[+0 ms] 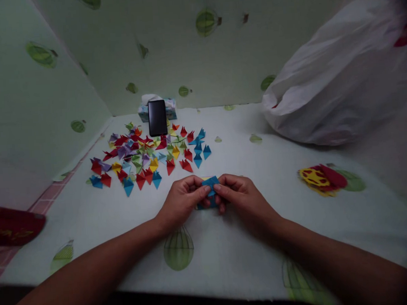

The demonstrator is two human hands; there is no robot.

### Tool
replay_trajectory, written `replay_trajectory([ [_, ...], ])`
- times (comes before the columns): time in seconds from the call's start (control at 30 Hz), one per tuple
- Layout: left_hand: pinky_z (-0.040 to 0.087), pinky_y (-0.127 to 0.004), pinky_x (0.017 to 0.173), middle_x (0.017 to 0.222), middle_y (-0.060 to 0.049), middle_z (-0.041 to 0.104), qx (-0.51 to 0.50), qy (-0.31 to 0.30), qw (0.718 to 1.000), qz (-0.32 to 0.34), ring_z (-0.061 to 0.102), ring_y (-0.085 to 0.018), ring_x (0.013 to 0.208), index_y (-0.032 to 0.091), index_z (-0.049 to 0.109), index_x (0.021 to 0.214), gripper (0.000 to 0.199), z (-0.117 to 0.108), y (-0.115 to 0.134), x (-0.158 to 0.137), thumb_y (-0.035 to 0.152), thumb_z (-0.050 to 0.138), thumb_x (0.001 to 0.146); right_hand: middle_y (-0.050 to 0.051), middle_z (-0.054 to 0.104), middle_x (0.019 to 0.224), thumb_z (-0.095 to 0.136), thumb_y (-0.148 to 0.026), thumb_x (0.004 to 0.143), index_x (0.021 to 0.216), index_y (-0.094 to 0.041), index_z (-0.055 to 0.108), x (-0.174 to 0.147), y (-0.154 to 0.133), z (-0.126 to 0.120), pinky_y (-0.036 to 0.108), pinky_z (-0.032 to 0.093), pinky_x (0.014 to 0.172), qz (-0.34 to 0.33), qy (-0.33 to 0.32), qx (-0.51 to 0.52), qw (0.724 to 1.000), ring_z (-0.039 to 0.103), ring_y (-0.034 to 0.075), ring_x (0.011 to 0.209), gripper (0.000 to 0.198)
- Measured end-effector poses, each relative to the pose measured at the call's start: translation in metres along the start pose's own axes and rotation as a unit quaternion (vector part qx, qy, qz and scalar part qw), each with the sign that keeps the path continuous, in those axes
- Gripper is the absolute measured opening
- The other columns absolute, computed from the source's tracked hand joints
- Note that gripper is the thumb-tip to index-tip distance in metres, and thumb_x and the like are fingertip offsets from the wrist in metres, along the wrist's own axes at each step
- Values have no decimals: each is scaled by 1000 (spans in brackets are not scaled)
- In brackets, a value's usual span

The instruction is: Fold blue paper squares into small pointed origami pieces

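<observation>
A small blue piece of folded origami paper [210, 183] is pinched between both hands, just above the table near its middle. My left hand [187, 196] grips its left side, thumb on top. On the right side, my right hand [238, 194] holds it with the thumb pressed on the face. Below the thumbs lies more blue paper [208, 202]; whether it is the same piece or a stack beneath I cannot tell. Beyond my left hand many folded paper cranes [139, 160] in red, blue, yellow, green and purple are spread on the table.
Behind the cranes a black phone [157, 118] leans against a tissue box [170, 108]. A large white plastic bag [322, 73] fills the back right. Red and yellow cut-out pieces [322, 179] lie at right. A dark red packet [16, 224] sits at the left edge.
</observation>
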State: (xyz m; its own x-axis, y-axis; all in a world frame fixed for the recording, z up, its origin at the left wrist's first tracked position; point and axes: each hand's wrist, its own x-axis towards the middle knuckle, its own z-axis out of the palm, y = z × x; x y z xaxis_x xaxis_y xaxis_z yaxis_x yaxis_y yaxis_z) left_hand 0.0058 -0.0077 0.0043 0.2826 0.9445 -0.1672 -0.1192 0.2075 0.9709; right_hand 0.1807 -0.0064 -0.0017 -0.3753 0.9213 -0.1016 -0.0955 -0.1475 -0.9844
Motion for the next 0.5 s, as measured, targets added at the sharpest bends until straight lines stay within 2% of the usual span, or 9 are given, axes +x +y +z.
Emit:
replay_trajectory([
  [0.23, 46, -23, 61, 66, 0, 67, 15, 11, 1000, -14, 60, -10, 59, 14, 61, 78, 24, -1, 0, 2, 32, 76, 77, -1, 62, 64, 61, -41, 91, 72, -17, 57, 1, 1, 0, 26, 44, 55, 13, 9, -8, 1000, 56, 9, 50, 31],
  [0.5, 45, -22, 61, 65, 1, 66, 8, 12, 1000, -21, 60, -10, 59, 14, 62, 79, 24, -1, -3, 2, 32, 77, 76, -2, 60, 60, 63, -37, 86, 72, -19, 56, 3, -5, -2, 26, 42, 52, -15, 27, -98, 995, 55, 11, 50, 24],
])
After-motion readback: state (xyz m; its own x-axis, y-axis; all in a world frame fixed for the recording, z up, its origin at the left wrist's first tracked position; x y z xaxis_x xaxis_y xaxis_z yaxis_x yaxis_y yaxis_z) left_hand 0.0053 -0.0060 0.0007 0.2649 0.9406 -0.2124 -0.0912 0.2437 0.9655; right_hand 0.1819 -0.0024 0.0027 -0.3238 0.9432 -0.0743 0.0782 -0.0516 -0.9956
